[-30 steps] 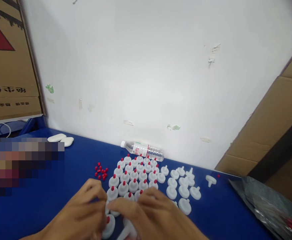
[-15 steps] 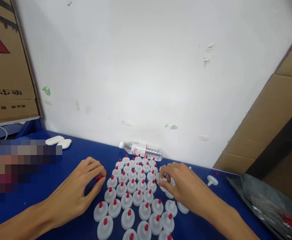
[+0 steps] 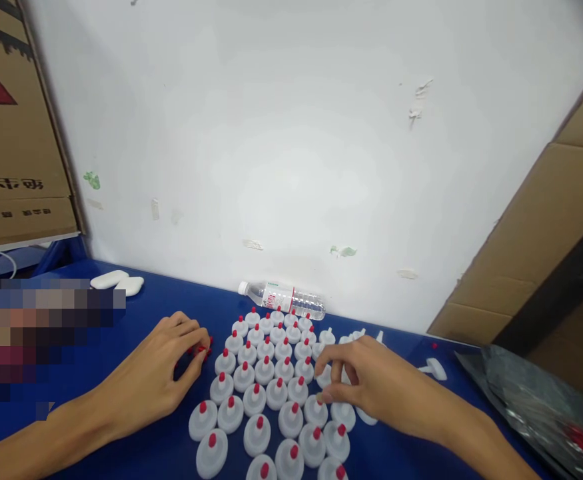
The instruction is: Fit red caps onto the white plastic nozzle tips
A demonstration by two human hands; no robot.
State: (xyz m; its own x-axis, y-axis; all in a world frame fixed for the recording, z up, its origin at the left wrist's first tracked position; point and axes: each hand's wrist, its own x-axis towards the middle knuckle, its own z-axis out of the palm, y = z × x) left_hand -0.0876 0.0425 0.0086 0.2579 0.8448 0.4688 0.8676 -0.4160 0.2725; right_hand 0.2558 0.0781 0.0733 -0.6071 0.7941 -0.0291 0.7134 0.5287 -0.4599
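Rows of translucent white oval nozzle lids [image 3: 256, 433] stand on the blue table, most tipped with a small red cap [image 3: 260, 421]. At their left edge, my left hand [image 3: 171, 363] curls its thumb and fingers round several loose red caps [image 3: 202, 349]. My right hand [image 3: 371, 377] is above the right side of the rows, its thumb and bent fingers apart with nothing seen between them. Its thumb tip is by the red tip of one nozzle lid [image 3: 316, 415]. Uncapped nozzle lids [image 3: 327, 336] stand around and partly behind the right hand.
A clear water bottle [image 3: 284, 298] lies against the white wall behind the rows. One uncapped lid [image 3: 436, 369] lies on its side at the right, near a loose red cap [image 3: 434, 346]. Grey plastic bag [image 3: 531, 400] and cardboard [image 3: 516, 233] bound the right; two white objects [image 3: 110, 280] lie left.
My right hand has moved slightly right and down, and its thumb and fingers have spread. More uncapped lids show behind it. My left hand stays at the loose red caps.
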